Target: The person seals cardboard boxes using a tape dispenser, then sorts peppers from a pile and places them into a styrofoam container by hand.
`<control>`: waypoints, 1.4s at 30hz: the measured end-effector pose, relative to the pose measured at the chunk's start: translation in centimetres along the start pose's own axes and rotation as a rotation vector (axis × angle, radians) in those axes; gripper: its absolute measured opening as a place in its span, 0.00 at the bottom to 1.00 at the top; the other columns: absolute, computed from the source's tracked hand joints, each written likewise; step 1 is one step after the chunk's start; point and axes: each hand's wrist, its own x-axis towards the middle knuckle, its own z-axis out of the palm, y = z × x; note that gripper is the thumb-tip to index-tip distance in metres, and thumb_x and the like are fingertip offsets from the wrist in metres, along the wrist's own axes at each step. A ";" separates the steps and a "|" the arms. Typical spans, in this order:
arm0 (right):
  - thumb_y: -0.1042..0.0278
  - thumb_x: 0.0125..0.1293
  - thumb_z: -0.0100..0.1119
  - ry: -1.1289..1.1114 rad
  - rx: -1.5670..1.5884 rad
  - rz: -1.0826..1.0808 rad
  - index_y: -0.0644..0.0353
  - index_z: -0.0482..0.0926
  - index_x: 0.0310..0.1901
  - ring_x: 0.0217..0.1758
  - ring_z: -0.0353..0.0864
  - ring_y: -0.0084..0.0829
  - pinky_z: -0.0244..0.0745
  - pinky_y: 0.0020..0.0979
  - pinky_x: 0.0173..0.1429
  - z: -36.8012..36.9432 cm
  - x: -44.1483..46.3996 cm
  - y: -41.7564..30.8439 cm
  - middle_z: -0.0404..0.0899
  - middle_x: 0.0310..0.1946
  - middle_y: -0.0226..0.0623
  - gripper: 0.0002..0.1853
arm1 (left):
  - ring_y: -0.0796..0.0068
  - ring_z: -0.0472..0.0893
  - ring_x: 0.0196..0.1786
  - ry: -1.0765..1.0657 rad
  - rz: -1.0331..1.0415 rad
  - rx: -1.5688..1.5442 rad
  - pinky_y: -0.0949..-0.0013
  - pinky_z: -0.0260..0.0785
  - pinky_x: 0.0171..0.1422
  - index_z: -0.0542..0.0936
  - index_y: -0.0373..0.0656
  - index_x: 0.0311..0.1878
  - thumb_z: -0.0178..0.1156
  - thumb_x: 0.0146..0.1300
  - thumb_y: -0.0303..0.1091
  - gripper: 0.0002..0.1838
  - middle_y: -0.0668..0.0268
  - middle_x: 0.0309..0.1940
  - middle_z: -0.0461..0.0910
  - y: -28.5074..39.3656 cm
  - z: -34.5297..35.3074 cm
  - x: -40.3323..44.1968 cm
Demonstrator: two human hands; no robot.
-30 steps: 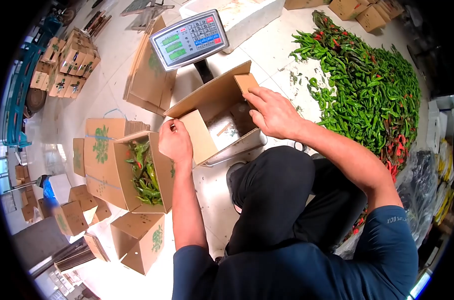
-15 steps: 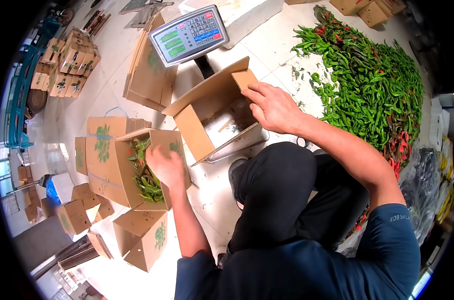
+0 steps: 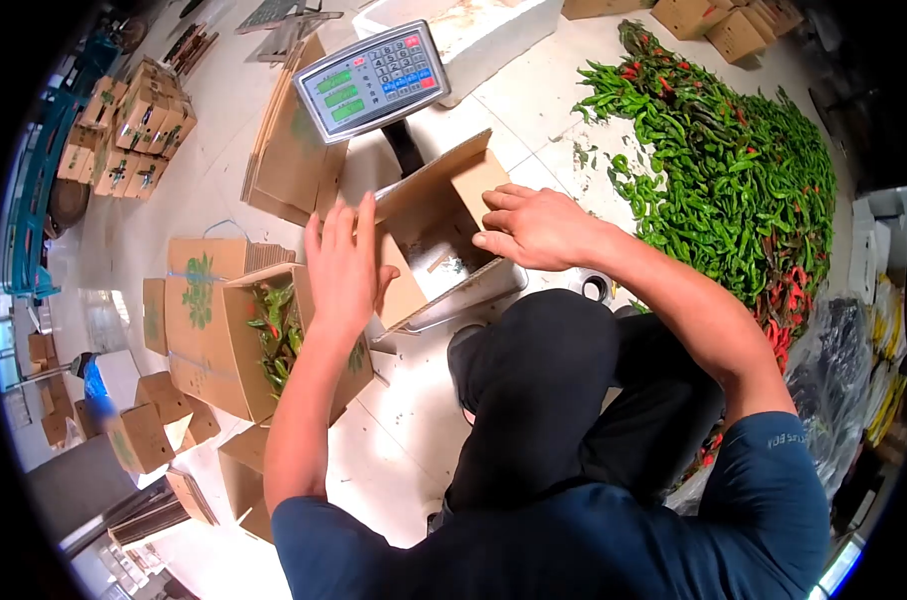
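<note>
An open cardboard box (image 3: pixel 416 200) sits on the electronic scale, tilted in my view. Inside it are small dark and brown scraps on a pale bottom. My right hand (image 3: pixel 546 230) grips its right edge, fingers over the short flap and thumb apart. My left hand (image 3: pixel 342 262) is beside the left flap (image 3: pixel 402 285), fingers stretched and spread with nothing in them; whether it touches the flap I cannot tell. To its left, a second box holds green and red chili peppers (image 3: pixel 274 335), partly hidden by my forearm. Behind stands the scale's display (image 3: pixel 372 85).
A large heap of green and red chili peppers (image 3: pixel 724 180) covers the floor at right. Flat cardboard sheets (image 3: pixel 289 150) lean by the scale. A white foam box (image 3: pixel 484 40) stands behind it. A closed carton (image 3: pixel 206 345) and stacked boxes (image 3: pixel 144 125) are at left.
My left hand has left the pepper-filled box and moved up and right to the left flap of the box on the scale. My right hand stays at that box's right edge.
</note>
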 end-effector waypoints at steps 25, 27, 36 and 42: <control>0.41 0.78 0.38 0.173 0.751 0.515 0.71 0.63 0.69 0.71 0.66 0.64 0.63 0.51 0.75 5.5 5.6 5.0 0.64 0.68 0.70 0.36 | 0.59 0.61 0.78 0.246 -0.789 -1.188 0.62 0.56 0.79 0.48 0.40 0.82 0.57 0.76 0.35 0.39 0.49 0.80 0.54 1.1 8.5 -1.5; 0.43 0.78 0.39 0.210 0.801 0.457 0.72 0.62 0.70 0.72 0.65 0.64 0.62 0.51 0.76 6.5 5.7 4.7 0.62 0.69 0.70 0.36 | 0.60 0.61 0.77 0.203 -0.747 -1.138 0.62 0.55 0.79 0.46 0.40 0.83 0.56 0.76 0.35 0.40 0.49 0.80 0.54 0.2 8.8 -2.0; 0.50 0.79 0.42 0.428 0.956 0.584 0.71 0.57 0.74 0.73 0.66 0.58 0.60 0.47 0.77 6.7 3.9 3.6 0.67 0.68 0.65 0.34 | 0.63 0.63 0.75 0.130 -0.577 -1.248 0.65 0.55 0.78 0.43 0.38 0.82 0.51 0.78 0.33 0.38 0.50 0.78 0.56 0.5 7.8 -1.1; 0.48 0.78 0.44 0.453 0.927 0.538 0.69 0.62 0.72 0.73 0.66 0.56 0.59 0.46 0.77 7.7 3.7 4.1 0.69 0.66 0.64 0.33 | 0.61 0.61 0.77 0.151 -0.613 -1.112 0.63 0.53 0.79 0.49 0.40 0.81 0.55 0.77 0.37 0.38 0.52 0.79 0.56 1.6 7.2 -0.8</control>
